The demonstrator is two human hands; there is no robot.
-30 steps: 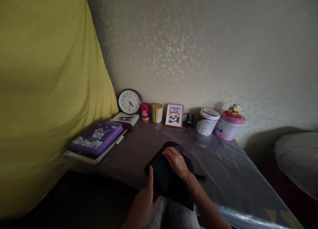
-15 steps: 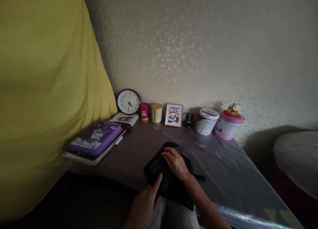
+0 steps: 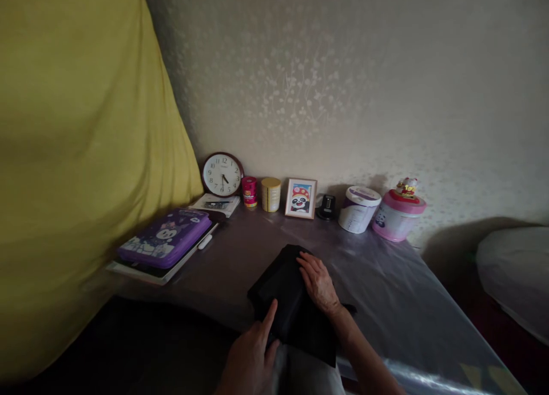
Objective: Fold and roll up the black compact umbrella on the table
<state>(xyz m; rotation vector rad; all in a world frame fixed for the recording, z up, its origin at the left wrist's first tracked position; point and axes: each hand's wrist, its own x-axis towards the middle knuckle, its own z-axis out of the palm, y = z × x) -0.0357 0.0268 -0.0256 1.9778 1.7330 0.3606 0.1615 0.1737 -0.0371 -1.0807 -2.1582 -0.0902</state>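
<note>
On the table (image 3: 394,320): red canister (image 3: 249,192), picture frame (image 3: 301,199), pink tub (image 3: 397,220) along back edge; black fabric (image 3: 288,283) across near edge.

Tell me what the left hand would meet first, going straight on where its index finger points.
The left hand would meet the black fabric first; its fingertip may be touching it, though depth is unclear. Beyond lies the tabletop.

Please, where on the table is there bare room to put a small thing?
Bare patches: between the purple case and the black fabric item; and right of the right hand, in front of the pink tub. It is crowded along the wall, from the clock to that tub.
</note>
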